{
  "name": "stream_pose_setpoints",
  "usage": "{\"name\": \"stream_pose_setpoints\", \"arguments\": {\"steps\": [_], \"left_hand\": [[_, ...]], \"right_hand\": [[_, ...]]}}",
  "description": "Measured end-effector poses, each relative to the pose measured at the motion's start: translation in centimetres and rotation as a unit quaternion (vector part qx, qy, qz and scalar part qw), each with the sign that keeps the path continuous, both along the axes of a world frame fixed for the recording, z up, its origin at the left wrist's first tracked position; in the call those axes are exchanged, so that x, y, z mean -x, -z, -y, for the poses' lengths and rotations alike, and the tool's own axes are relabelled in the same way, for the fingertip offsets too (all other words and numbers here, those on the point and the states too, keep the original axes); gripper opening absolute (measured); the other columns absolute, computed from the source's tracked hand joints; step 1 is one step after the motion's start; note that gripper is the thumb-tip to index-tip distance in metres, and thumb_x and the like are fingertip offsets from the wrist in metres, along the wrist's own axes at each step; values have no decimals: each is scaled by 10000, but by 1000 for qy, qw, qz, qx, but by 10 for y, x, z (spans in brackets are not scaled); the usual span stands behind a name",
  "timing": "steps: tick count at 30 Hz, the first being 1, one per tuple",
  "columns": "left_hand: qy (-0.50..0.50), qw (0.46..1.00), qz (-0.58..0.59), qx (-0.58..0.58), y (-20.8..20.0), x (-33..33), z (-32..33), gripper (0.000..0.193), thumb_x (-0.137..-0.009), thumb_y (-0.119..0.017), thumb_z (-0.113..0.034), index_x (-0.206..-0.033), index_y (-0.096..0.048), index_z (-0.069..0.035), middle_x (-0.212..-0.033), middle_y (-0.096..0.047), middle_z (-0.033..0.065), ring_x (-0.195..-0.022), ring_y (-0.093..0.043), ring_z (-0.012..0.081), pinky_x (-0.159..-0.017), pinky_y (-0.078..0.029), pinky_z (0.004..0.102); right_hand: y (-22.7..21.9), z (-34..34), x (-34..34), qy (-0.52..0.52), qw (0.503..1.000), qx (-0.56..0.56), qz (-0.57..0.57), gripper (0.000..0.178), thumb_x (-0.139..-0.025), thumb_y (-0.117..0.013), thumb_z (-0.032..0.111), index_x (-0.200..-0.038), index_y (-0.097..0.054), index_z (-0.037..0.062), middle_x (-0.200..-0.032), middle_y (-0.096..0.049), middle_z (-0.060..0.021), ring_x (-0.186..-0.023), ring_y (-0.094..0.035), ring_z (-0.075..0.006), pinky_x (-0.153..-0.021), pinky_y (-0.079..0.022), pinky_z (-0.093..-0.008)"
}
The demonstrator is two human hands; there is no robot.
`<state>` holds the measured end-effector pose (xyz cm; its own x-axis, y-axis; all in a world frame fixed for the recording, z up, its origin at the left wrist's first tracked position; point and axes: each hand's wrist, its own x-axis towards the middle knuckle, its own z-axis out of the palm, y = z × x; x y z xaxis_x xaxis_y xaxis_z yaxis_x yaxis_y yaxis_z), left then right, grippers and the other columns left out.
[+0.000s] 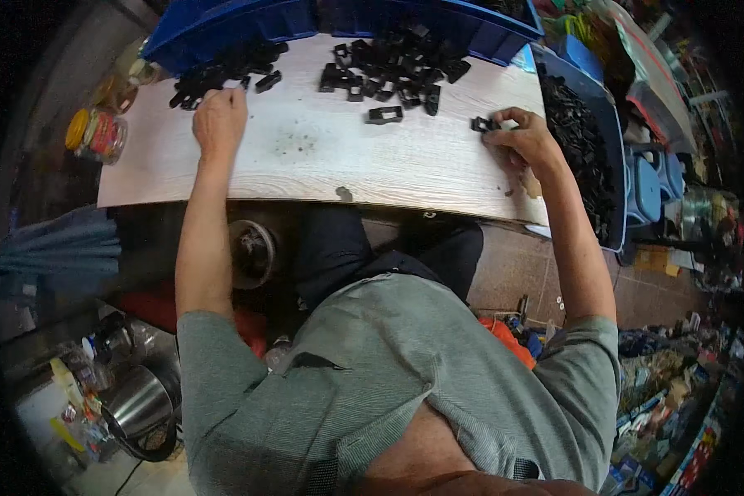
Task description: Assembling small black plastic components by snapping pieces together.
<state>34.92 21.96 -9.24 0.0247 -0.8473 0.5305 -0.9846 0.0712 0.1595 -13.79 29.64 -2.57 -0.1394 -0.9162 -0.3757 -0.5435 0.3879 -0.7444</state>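
Black plastic part (480, 125) is pinched by my right hand (527, 142) near the tabletop (438, 161) edge, best gripped lightly; can't tell if my left hand (220, 124), at the left pile (223, 70), grips anything.

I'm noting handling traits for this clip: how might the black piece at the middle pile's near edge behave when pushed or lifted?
The black piece looks stiff, given its crisp, straight-edged frame. It is probably light, being small with an open middle. Resting on the table, its boxy shape would likely slide rather than roll.
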Motion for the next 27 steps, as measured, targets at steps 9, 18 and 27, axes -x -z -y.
{"name": "stream_pose_setpoints", "arguments": {"steps": [9,18,27], "left_hand": [[141,932,-324,83,-27,87,-66,283,-863,-763,-116,-1136,-728,-48,-1119,-717,145,-974,-697,289,-863,-551,369],[434,834,-339,-27,-19,200,-117,285,-910,-687,-88,-1183,-697,-6,-1181,-701,201,-1041,-708,322,-871,-583,402],[304,825,-451,-156,-20,181,-114,215,-941,-623,-171,-1037,-690,9,-915,-712,222,-837,-708,383,-735,-548,440]], "right_hand": [[9,-11,-1,29,991,29,129,208,-888,-734,216,-940,-668,26,-530,-469,26,-396,-445,-94,-396,-373,-262],[18,-28,-77,-152,922,-76,349,257,-937,-663,275,-967,-659,20,-514,-494,-2,-402,-534,-140,-445,-505,-326],[5,-38,-122,-56,950,-9,308,206,-949,-715,170,-1086,-675,23,-555,-538,-10,-398,-503,-100,-404,-464,-270]]}}
